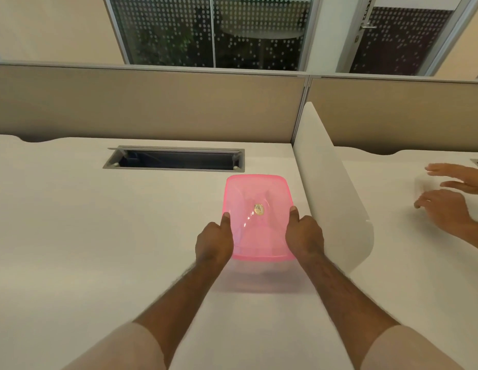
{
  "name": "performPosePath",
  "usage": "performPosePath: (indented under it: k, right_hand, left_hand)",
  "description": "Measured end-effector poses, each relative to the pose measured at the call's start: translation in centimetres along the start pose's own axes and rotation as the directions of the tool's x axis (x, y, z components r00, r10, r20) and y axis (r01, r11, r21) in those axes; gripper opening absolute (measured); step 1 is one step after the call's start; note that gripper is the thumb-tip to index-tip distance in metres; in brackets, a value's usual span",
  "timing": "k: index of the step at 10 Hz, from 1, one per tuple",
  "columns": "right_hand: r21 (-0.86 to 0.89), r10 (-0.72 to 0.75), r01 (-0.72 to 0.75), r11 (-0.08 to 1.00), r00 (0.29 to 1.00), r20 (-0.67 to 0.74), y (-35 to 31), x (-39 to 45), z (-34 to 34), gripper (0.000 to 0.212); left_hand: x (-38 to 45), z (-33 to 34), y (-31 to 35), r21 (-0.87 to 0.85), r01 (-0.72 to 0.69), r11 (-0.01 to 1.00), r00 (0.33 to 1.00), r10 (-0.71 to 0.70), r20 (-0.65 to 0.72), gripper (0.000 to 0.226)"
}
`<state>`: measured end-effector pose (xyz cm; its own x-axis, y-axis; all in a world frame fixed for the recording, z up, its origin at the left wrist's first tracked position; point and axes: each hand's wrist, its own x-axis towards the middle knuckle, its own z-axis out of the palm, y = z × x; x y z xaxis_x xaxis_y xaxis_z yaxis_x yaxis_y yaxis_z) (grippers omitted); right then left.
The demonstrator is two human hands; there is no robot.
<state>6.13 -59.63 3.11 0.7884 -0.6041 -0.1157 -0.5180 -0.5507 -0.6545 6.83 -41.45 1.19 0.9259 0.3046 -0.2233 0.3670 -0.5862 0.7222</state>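
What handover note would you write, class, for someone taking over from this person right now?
Left hand: grips the left rim of the pink plastic container, thumb on top.
Right hand: grips its right rim likewise.
Container: held just above the white desk, its shadow beneath, close to the white divider.
Done: container is in both hands, off the desk.
Left: probably setting it down; where is unclear.

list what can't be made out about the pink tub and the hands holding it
Head view:
- Fingers of left hand and right hand: hidden under the tub; only thumbs show.
- Sticker: too small to read.
- Tub's underside: hidden by the tub, so contact with the desk is unclear.
- Another person's hands: blurred, cut by the right edge.
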Motion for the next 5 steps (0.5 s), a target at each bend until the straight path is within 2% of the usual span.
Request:
performPosePath:
  k: [1, 3, 4, 5]
  right_hand:
    - [-0.001, 0.004, -0.004, 1.000, 1.000, 0.009, -0.2, -0.3, -0.2, 0.064]
    - [-0.005, 0.003, -0.003, 1.000, 1.000, 0.003, -0.7, -0.7, -1.0, 0.067]
    - [0.035, -0.043, 0.044, 0.998, 0.998, -0.047, -0.4, -0.7, -1.2, 0.071]
    - [0.020, -0.107, 0.112, 0.993, 0.976, -0.189, -0.8, -2.0, -1.9, 0.065]
  left_hand:
    - [-0.3, -0.2, 0.1, -0.014, 0.018, 1.000, 1.000, -0.019, -0.020, 0.066]
    - [-0.7, -1.8, 0.6, -0.092, 0.070, 0.993, 0.994, -0.061, 0.091, 0.066]
    - [-0.1, -4.0, -0.6, -0.058, -0.009, 0.998, 0.998, 0.013, 0.067, 0.061]
    - [0.8, -7.9, -2.6, 0.102, -0.152, 0.983, 0.986, 0.158, -0.051, 0.055]
